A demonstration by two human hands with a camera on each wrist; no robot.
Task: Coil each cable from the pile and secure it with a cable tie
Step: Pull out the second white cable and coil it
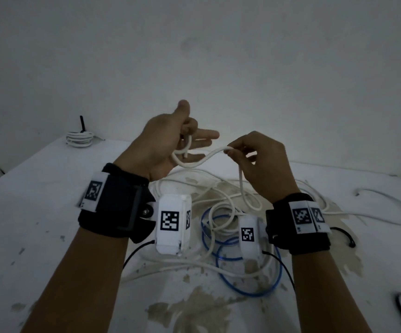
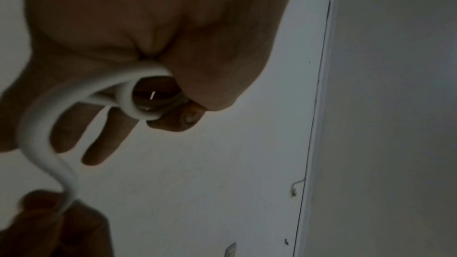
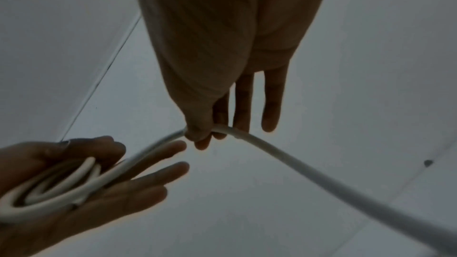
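One blue cable (image 1: 247, 290), two hands.

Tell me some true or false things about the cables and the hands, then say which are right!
1. The left hand holds small loops of thick white round cable. True.
2. The right hand is empty. False: it pinches the same white cable.
3. A thin blue cable lies looped on the white table. True.
4. The coiled white cable bundle sits at the table's near right corner. False: it sits at the far left corner.
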